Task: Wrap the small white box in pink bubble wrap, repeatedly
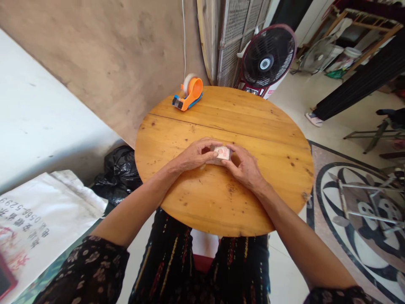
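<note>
A small whitish box with red print on its top point(222, 152) rests on the round wooden table point(190, 190), near its middle. My left hand point(198, 153) grips the box from the left, its thumb along the near side and fingers behind. From the right, my right hand point(243, 164) holds the same box between thumb and fingers. At the far left of the tabletop stands an orange and blue tape dispenser point(191, 93) with a roll of tape, apart from both hands.
Behind the table stands an electric fan point(267, 59). Black plastic bags point(118, 173) and a white printed sack point(47, 211) lie to the left. A person's leg in dark trousers point(351, 88) shows at the right, near a panda-patterned floor mat point(363, 211).
</note>
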Available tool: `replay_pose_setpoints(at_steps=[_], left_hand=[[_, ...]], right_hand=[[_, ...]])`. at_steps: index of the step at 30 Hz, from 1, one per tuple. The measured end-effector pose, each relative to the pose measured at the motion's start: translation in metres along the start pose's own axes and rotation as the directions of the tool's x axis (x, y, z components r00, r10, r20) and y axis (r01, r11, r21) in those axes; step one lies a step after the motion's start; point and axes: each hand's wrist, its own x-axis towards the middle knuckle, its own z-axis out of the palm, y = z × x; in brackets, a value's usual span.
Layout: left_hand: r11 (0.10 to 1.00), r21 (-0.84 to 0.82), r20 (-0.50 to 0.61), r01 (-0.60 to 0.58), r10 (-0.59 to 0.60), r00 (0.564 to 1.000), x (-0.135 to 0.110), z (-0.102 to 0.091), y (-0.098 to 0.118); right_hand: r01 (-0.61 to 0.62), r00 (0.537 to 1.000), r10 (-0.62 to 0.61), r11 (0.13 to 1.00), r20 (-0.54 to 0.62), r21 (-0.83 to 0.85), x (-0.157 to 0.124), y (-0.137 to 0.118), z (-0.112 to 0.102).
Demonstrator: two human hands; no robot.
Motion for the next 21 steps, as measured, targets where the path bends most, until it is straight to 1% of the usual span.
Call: replay_pose_setpoints(at_steps=[2,4,6,8,9,11,15,18,21], left_hand=[[1.0,0.002,-0.024,0.001,-0.001,1.0,-0.001,-0.001,0.001],[0.999,-0.041,-0.038,0.031,-0.032,0.999,-0.002,-0.003,0.002],[0.994,-0.091,-0.026,0.064,-0.067,0.997,-0.003,-0.007,0.004],[0.993,-0.097,-0.014,0.066,-0.068,0.998,-0.004,-0.009,0.005],[0.995,-0.079,-0.011,0.055,-0.056,0.998,-0.004,-0.011,0.006],[0.999,-0.032,0.004,0.021,-0.021,1.0,-0.004,-0.012,0.007],[0.996,0.058,0.057,-0.07,0.066,0.996,-0.004,-0.01,0.005],[0.978,0.152,0.084,-0.141,0.129,0.988,-0.002,-0.009,0.002],[0.957,0.241,0.103,-0.164,0.143,0.984,-0.002,-0.007,0.0]], right_hand=[[-0.032,0.999,0.032,0.995,0.005,0.091,0.0,0.005,-0.007],[-0.099,0.995,0.099,0.974,0.008,0.203,0.0,0.012,-0.014],[-0.158,0.987,0.146,0.946,0.066,0.281,-0.001,0.018,-0.02],[-0.184,0.979,0.145,0.934,0.145,0.307,-0.003,0.021,-0.023],[-0.182,0.976,0.135,0.934,0.168,0.307,-0.003,0.021,-0.023],[-0.161,0.979,0.117,0.944,0.165,0.288,-0.005,0.018,-0.02],[-0.105,0.991,0.084,0.971,0.101,0.214,-0.007,0.013,-0.013],[-0.057,0.997,0.048,0.98,0.053,0.191,-0.007,0.011,-0.01],[-0.012,0.999,0.006,0.984,0.031,0.175,-0.006,0.01,-0.008]])
